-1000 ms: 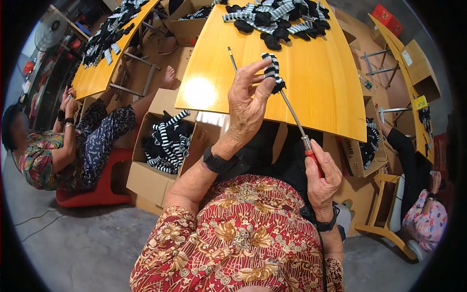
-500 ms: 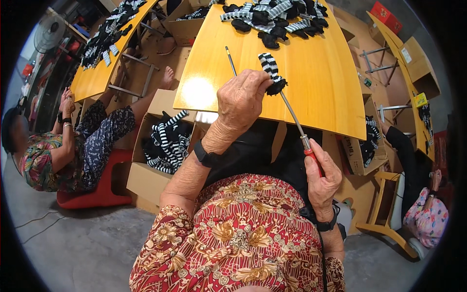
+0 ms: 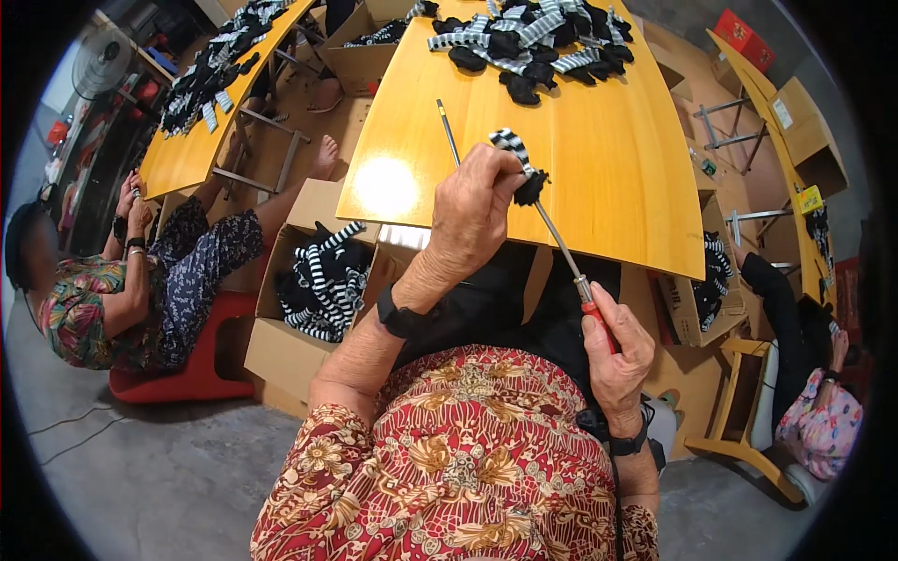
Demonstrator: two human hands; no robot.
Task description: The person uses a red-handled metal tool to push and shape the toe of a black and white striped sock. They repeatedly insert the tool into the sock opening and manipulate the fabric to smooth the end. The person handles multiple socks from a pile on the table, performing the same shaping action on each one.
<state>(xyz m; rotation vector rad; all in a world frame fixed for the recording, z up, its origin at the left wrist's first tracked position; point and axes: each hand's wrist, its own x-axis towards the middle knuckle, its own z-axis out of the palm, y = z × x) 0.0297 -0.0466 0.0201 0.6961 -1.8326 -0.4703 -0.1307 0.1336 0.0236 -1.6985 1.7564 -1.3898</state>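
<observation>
My left hand (image 3: 477,201) is closed, thumb and fingertips pinching a small black-and-white striped knitted piece (image 3: 510,143) with a dark end. Its striped part sticks up past my fingers. My right hand (image 3: 622,355) grips the red handle of a screwdriver (image 3: 558,241). The long metal shaft slants up and left to the dark end of the knitted piece, where its tip is hidden. Just beyond my left hand a thin metal rod (image 3: 447,129) with a yellow band near its end lies over the table; its lower part is behind the hand.
Striped and black knitted pieces (image 3: 533,42) are heaped on the far part of the yellow table (image 3: 617,178). Open cartons of similar pieces stand below left (image 3: 267,341) and right (image 3: 692,299). A person (image 3: 112,290) sits at left, another person (image 3: 818,411) at right, near other tables.
The knitted piece in my left hand has tilted left, its striped part lower and more covered by my fingers. The screwdriver and both hands have shifted slightly down in view.
</observation>
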